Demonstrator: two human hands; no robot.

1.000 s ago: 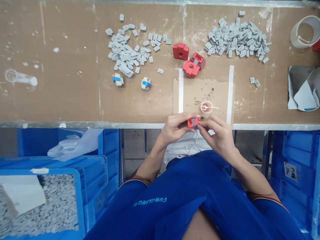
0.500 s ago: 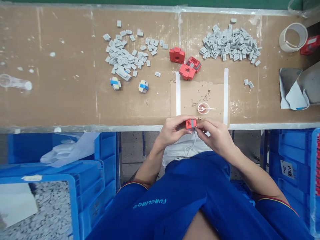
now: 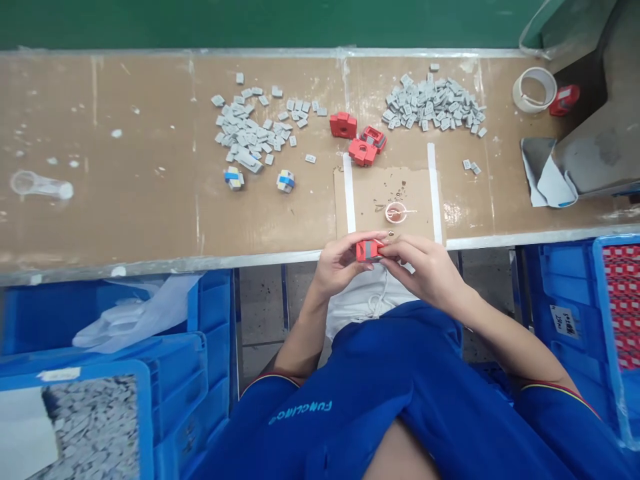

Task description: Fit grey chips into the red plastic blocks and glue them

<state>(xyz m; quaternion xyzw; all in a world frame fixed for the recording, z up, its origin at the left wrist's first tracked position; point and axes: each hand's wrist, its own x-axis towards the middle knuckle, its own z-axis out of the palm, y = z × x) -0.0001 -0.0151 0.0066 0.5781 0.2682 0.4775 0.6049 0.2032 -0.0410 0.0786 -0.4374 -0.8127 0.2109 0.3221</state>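
Both hands meet at the table's near edge around a small red block with a grey insert (image 3: 368,250). My left hand (image 3: 340,263) pinches it from the left and my right hand (image 3: 425,268) closes on its right side. Just beyond them a small round cup with brown residue (image 3: 396,213) sits on a taped cardboard patch (image 3: 387,190). Three more red blocks (image 3: 357,139) lie further back. A pile of grey pieces (image 3: 253,127) lies at the left and another grey pile (image 3: 433,101) at the right.
Two small blue-and-yellow taped pieces (image 3: 260,179) lie near the left pile. A tape roll (image 3: 534,90) and grey sheets (image 3: 550,177) are at the far right. Blue bins stand below the table: one with grey parts (image 3: 90,427), one with red parts (image 3: 620,300).
The camera has tilted up, showing more of the table's far edge and the right bin. The hands have stayed together on the red block, turning it slightly.
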